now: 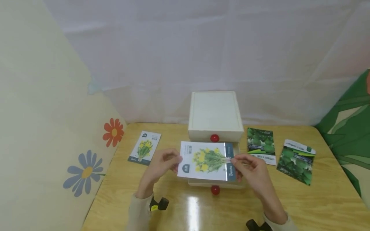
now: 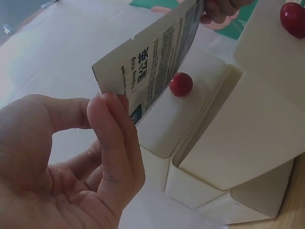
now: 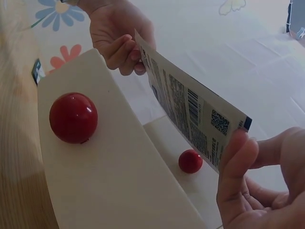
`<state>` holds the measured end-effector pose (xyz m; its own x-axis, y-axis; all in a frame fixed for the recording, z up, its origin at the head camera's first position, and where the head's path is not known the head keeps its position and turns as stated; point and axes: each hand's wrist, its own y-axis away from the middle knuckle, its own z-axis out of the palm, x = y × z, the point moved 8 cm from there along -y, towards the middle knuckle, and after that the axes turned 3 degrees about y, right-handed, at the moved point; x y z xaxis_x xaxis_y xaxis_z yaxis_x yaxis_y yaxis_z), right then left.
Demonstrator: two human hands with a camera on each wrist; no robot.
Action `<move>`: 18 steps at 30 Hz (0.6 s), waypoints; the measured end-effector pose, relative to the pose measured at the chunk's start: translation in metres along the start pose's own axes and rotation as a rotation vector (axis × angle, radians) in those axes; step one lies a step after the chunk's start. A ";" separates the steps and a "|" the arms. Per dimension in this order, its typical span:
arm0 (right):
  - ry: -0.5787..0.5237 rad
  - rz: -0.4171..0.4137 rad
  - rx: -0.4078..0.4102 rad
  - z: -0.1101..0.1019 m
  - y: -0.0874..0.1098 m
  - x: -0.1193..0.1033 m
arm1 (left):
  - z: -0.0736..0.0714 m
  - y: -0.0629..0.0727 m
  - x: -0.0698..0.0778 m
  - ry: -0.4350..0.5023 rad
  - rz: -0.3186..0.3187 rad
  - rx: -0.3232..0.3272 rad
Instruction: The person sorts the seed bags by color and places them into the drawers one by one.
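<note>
A white seed packet [image 1: 206, 162] with yellow flowers and a dark teal band is stretched sideways between both hands, above a pulled-out drawer. My left hand [image 1: 163, 163] pinches its left end between thumb and fingers; my right hand [image 1: 251, 170] pinches the banded end. In the left wrist view the packet's printed back [image 2: 152, 62] faces the camera, as it does in the right wrist view, where a barcode shows. Below it, the white drawer [image 1: 199, 184] with a red knob [image 1: 215, 190] stands out from the white box [image 1: 215, 110]. The packet hides most of the drawer's inside.
A similar flower packet [image 1: 144, 147] lies on the wooden table [image 1: 167, 211] to the left. Two green leafy packets, one nearer the box [image 1: 261, 141] and one farther right [image 1: 296, 162], lie on the right. A white cloth hangs behind the table.
</note>
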<state>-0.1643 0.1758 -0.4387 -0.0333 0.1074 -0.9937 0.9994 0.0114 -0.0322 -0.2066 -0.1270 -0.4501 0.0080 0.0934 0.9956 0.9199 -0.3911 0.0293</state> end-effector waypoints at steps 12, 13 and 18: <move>0.041 0.015 -0.013 -0.013 -0.003 0.006 | 0.013 -0.007 -0.005 -0.016 0.014 -0.034; 0.036 0.014 -0.018 -0.014 -0.003 0.007 | 0.014 -0.007 -0.006 -0.012 0.016 -0.041; 0.016 -0.012 -0.050 -0.014 -0.006 0.010 | 0.016 -0.008 -0.007 -0.027 0.013 -0.046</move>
<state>-0.1707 0.1911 -0.4467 -0.0454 0.1229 -0.9914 0.9973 0.0621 -0.0379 -0.2081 -0.1095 -0.4585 0.0309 0.1130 0.9931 0.9007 -0.4338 0.0213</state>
